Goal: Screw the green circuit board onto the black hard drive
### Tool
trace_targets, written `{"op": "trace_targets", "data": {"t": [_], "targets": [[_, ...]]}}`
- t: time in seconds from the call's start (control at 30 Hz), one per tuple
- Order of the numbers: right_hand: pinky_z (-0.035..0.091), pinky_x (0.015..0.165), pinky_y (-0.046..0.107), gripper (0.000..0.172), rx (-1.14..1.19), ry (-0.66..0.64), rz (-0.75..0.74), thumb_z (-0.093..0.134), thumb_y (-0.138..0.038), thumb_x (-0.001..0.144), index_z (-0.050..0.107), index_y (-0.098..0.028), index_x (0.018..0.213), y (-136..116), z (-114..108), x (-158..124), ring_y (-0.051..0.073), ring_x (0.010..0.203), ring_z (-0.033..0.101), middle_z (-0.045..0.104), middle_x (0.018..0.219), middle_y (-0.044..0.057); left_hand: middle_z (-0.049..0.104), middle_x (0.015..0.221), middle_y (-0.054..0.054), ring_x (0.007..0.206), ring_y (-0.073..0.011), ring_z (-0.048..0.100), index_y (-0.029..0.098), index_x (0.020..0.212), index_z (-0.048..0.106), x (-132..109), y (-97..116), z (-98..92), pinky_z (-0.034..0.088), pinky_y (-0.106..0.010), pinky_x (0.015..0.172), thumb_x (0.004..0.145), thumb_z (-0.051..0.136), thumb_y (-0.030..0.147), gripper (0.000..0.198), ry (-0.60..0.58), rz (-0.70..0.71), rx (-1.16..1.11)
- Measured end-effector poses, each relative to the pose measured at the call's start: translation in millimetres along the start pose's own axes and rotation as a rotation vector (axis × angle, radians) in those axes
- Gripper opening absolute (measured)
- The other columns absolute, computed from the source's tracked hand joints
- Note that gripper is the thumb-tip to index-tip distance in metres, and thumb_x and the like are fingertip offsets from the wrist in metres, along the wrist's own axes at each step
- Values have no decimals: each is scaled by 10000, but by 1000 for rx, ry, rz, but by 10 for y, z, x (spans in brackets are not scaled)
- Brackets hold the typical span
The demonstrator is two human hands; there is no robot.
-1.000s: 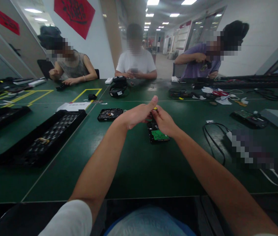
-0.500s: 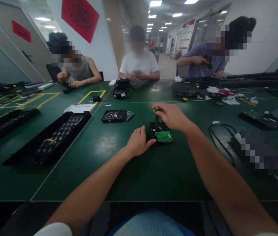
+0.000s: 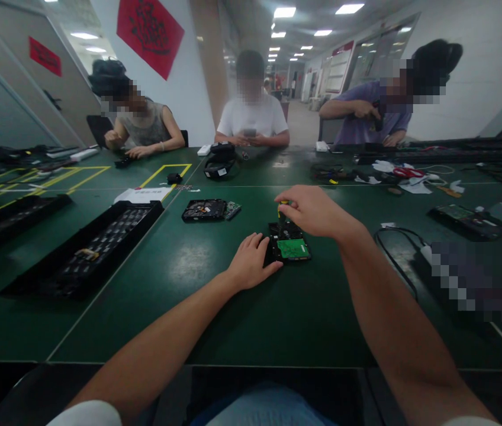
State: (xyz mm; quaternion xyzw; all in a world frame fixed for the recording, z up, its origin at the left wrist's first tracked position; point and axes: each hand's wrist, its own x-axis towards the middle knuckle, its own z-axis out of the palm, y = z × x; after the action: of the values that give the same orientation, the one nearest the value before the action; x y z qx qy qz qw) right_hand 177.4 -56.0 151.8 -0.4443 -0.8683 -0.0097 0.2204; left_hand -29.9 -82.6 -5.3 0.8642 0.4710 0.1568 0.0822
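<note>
A black hard drive [image 3: 287,245] with a green circuit board lies face up on the green table [image 3: 198,307] in front of me. My left hand [image 3: 251,263] rests against the drive's left edge, fingers curled loosely on it. My right hand [image 3: 311,210] hovers over the drive's far end, pinched round a small yellow-and-black screwdriver [image 3: 281,208] that stands upright, tip down on the drive.
A second opened drive [image 3: 206,209] lies further left. A long black tray [image 3: 86,248] stands at the left. Black cables [image 3: 393,242] and a power strip sit at my right. Three people sit across the table, with tools, scissors and boards spread before them.
A second ago both hands were raised together above the drive. My left hand has dropped to the drive's left edge, and my right has brought the screwdriver down onto it.
</note>
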Motion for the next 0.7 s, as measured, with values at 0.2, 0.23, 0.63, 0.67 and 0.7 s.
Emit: {"op": "trace_targets", "data": {"t": [0.2, 0.23, 0.63, 0.67, 0.7], "targets": [[471, 901, 333, 207, 81, 23, -12, 620, -209, 973, 798, -192, 1079, -48, -13, -31, 229, 974, 688, 780, 1067, 81, 476, 1581, -231, 1522, -386, 377, 108, 1522, 482, 7, -3, -25, 297, -526, 1258, 956, 532, 684, 809, -10, 15, -6], [473, 891, 324, 198, 113, 31, -4, 631, -201, 964, 785, -192, 1088, -41, -13, -35, 219, 957, 693, 780, 1074, 71, 486, 1573, -227, 1516, -383, 388, 113, 1518, 489, 8, -4, -31, 302, -526, 1256, 954, 540, 682, 803, -9, 15, -11], [446, 808, 306, 77, 117, 56, 58, 668, -207, 943, 728, -194, 988, 85, -36, -90, 209, 863, 698, 772, 934, 36, 567, 1485, -202, 1430, -358, 480, 120, 1427, 590, 17, -34, -65, 384, -491, 1222, 952, 607, 616, 688, 5, 67, -67], [438, 794, 309, 66, 94, 61, 64, 687, -241, 944, 724, -192, 969, 76, -29, -86, 213, 854, 691, 768, 921, 43, 583, 1466, -194, 1410, -355, 498, 131, 1408, 605, 18, -30, -75, 398, -491, 1211, 949, 619, 608, 662, 9, 69, -72], [429, 781, 313, 86, 69, 66, 72, 706, -277, 943, 721, -192, 952, 64, -21, -81, 218, 846, 683, 763, 910, 50, 605, 1438, -184, 1384, -352, 519, 143, 1383, 622, 20, -24, -87, 414, -491, 1196, 945, 634, 599, 632, 15, 70, -79]]}}
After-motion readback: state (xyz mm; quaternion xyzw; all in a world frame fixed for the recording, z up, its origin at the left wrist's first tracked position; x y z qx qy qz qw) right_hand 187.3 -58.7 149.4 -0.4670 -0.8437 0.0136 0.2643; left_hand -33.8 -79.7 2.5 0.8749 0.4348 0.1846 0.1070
